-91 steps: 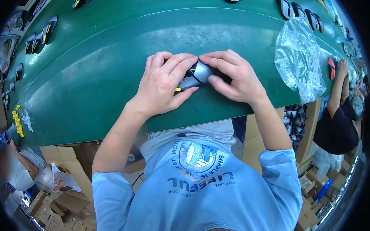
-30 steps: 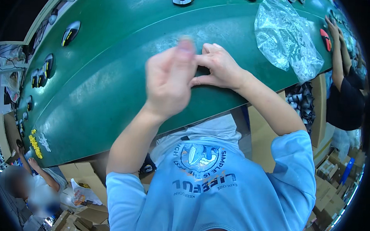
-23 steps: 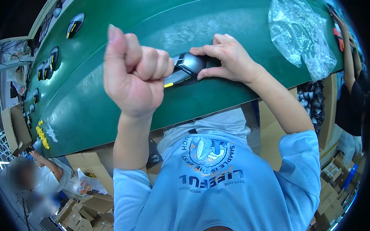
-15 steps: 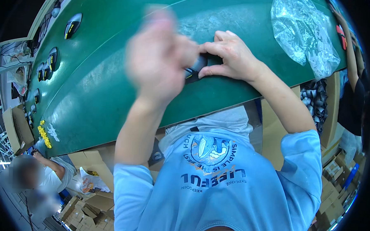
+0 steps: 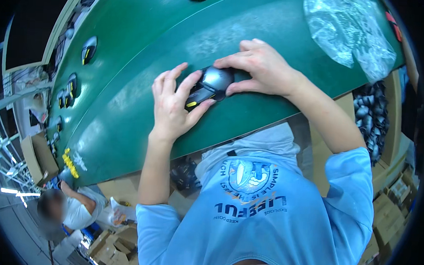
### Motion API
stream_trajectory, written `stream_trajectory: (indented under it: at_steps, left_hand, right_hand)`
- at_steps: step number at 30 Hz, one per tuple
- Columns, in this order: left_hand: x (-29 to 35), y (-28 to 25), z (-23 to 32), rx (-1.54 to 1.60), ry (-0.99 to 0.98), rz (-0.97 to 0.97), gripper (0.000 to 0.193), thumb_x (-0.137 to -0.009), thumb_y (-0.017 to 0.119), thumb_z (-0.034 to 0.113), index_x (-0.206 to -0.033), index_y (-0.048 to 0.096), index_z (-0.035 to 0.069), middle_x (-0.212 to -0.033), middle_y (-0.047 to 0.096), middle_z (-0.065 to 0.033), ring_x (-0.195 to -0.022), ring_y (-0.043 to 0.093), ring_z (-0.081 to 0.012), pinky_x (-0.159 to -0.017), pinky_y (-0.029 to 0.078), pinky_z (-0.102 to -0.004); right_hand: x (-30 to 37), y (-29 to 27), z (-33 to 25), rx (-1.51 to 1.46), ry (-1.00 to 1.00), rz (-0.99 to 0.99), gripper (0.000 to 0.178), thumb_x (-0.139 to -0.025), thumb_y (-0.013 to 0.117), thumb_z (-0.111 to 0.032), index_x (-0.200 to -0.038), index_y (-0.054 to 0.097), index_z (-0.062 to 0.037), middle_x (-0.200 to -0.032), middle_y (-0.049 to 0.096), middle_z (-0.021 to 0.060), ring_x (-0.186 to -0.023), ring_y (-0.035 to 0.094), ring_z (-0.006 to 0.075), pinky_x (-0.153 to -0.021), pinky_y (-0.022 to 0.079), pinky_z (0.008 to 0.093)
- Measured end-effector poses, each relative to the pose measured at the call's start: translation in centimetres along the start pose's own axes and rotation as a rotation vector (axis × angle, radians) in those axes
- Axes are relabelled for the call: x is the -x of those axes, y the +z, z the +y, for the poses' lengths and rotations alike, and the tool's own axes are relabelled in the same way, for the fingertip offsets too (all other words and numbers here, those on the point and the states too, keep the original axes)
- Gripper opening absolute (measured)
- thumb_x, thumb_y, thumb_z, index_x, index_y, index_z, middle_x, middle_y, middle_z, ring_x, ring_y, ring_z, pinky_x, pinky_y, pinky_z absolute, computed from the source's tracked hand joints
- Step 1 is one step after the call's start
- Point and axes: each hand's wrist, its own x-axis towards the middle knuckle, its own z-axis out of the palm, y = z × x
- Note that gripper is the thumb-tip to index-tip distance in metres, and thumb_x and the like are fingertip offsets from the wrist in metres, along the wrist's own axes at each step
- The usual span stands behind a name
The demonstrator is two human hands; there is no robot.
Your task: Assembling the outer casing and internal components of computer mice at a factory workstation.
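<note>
A rounded computer mouse (image 5: 218, 79), glossy grey with a black front part and a yellow strip, lies on the green table before me. My left hand (image 5: 175, 95) holds its front left end between thumb and forefinger, with the other fingers raised and spread. At the opposite end, the thumb and forefinger of my right hand (image 5: 259, 68) pinch the grey shell. The mouse's underside is hidden.
The green table (image 5: 137, 115) carries similar mice (image 5: 89, 50) along its left side and small yellow parts (image 5: 70, 163) at the near left. A clear plastic bag (image 5: 344, 34) lies far right. Below the right edge, a box holds dark curved shells (image 5: 371, 116). Another person (image 5: 76, 207) sits lower left.
My left hand, raised and blurred before, has come down onto the mouse's front end. My right hand keeps its pinch. The whole view has shifted slightly, and a grey-black piece now shows at the top.
</note>
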Motion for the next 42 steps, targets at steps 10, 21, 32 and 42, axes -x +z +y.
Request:
stream_trajectory:
  at_steps: [10,21,32,42]
  left_hand:
    - [-2.0,-0.6,-6.4,-0.134,0.028,0.166,0.045,-0.092,0.077,0.011,-0.135,0.07,0.001,-0.132,0.068,-0.0245,-0.123,0.063,-0.0419,-0.107,0.049,-0.0506]
    - [-20.9,7.7,-10.4,-0.213,-0.242,0.203,0.08,-0.098,0.072,0.06,-0.151,0.057,0.003,-0.141,0.066,-0.0287,-0.13,0.062,-0.0477,-0.112,0.045,-0.0548]
    - [-8.7,2.6,-6.9,0.135,0.047,0.114,0.061,-0.101,0.072,0.016,-0.153,0.049,-0.006,-0.142,0.06,-0.0259,-0.132,0.055,-0.0358,-0.117,0.04,-0.0461]
    - [-0.3,1.1,-0.4,0.126,0.068,-0.082,0.064,-0.09,0.079,0.011,-0.148,0.056,0.0,-0.141,0.062,-0.0196,-0.128,0.053,-0.0401,-0.113,0.042,-0.0493]
  right_hand:
    - [1.5,-0.7,-0.5,-0.002,-0.068,0.098,0.054,-0.084,0.085,-0.041,-0.131,0.073,-0.0152,-0.12,0.078,0.0031,-0.096,0.067,0.0271,-0.086,0.057,0.0419]
    - [21.0,-6.9,1.3,0.418,0.367,0.645,0.006,-0.089,0.085,-0.019,-0.089,0.082,-0.0137,-0.085,0.078,0.0023,-0.068,0.066,0.0215,-0.062,0.051,0.0373]
    - [41.6,-7.6,12.7,0.576,1.278,0.453,0.038,-0.096,0.077,-0.042,-0.114,0.081,-0.0095,-0.105,0.081,0.017,-0.103,0.078,0.0354,-0.092,0.06,0.0452]
    - [34.2,-11.8,3.7,-0.002,1.119,1.102,0.023,-0.103,0.077,-0.021,-0.115,0.079,-0.0012,-0.094,0.072,-0.0036,-0.077,0.059,0.0076,-0.069,0.048,0.0261]
